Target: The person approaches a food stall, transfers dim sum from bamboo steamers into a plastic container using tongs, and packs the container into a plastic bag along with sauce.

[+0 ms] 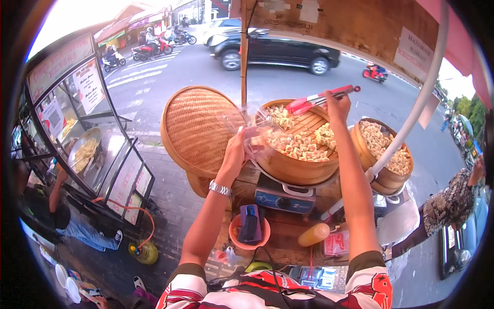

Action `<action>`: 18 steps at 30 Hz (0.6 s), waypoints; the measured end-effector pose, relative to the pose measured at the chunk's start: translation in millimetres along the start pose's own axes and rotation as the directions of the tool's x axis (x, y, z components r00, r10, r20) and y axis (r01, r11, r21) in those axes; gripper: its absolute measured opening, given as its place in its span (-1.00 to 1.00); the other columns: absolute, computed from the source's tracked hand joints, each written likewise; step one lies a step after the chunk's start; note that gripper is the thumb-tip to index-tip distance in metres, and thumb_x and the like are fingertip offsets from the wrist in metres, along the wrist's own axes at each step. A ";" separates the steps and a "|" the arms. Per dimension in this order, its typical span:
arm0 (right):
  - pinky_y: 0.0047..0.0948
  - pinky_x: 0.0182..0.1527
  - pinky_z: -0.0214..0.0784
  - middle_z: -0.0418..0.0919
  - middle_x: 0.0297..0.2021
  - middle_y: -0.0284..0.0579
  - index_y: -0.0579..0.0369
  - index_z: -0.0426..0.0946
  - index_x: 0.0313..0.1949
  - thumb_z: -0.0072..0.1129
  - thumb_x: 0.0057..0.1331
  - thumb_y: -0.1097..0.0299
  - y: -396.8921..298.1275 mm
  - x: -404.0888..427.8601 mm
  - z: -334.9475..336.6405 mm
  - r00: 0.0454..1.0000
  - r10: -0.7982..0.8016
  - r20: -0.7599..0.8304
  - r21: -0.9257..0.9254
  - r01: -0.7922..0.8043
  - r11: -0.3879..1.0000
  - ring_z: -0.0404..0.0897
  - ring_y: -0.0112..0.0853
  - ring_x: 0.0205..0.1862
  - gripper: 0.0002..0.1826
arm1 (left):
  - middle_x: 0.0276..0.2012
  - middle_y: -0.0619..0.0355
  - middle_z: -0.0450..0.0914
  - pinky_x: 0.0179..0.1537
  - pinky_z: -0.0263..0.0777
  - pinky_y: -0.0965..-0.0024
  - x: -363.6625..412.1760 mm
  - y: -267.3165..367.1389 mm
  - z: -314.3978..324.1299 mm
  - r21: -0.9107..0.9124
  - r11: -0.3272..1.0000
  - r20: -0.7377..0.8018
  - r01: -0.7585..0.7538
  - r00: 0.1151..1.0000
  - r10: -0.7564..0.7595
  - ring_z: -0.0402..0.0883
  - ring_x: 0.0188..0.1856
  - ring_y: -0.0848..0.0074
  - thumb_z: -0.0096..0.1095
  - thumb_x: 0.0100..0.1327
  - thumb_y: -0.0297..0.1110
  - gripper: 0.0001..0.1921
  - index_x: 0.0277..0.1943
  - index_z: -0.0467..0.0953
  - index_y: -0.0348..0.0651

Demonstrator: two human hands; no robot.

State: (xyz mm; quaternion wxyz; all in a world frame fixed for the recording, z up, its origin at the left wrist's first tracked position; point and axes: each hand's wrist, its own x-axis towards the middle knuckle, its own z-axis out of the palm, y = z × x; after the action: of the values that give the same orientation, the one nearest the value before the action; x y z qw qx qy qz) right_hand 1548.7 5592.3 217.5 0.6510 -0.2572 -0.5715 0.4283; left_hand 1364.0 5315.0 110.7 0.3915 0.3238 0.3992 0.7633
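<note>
My left hand, with a metal watch at the wrist, holds an open clear plastic container by the left rim of a large bamboo steamer. My right hand grips red-tipped metal tongs over that steamer, their tips near the dumplings at its back left. Pale dumplings fill the steamer's front, with yellowish ones at the right; slats show between. Whether the tongs pinch a dumpling I cannot tell. A woven bamboo lid leans at the left.
A second steamer of dumplings stands right, beside a white pole. Below are a gas stove, a pink bowl with phones and a sauce bottle. People stand at both sides; a black car is on the road.
</note>
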 end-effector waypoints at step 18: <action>-0.29 -0.26 0.54 0.68 -0.45 -0.16 0.15 0.45 -0.23 0.46 0.11 0.27 11.7 -11.7 54.3 0.889 -0.197 0.413 -0.152 0.281 0.948 0.72 -0.33 -0.37 -0.63 | 0.13 -0.16 0.58 0.07 0.62 0.04 -49.2 22.7 -14.0 -0.137 0.974 -0.192 -0.178 0.970 0.150 0.70 0.01 0.17 -0.20 0.60 -0.08 -0.47 0.28 0.35 -0.46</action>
State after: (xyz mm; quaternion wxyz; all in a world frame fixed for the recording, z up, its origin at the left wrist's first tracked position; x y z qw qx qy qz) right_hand 1493.4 5579.8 213.4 0.5408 -0.1601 -0.7591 0.3251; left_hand 1368.8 5259.4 114.8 0.3127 0.2541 0.3449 0.8478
